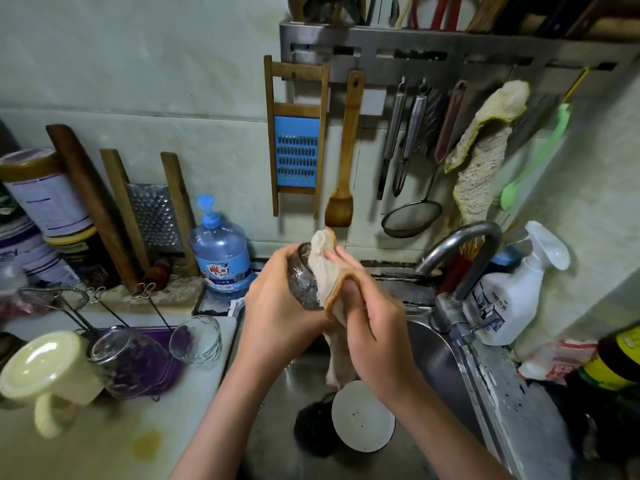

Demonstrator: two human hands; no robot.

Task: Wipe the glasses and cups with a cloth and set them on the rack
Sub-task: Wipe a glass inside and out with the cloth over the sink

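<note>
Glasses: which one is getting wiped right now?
The glass in the left hand over the sink; the right hand holds the cloth against it. The tray glass and the counter glass sit at the left, untouched.

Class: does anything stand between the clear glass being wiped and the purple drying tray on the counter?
Yes. An upright clear tumbler stands at the purple tray's right edge, between it and the clear glass gripped in the left hand.

On the far left, a white tin (20,254) shows the letters "ney". The blue pump bottle's label (223,273) carries red Chinese characters, the first apparently 雕. The print on the spray bottle (502,299) is too blurred to read.
</note>
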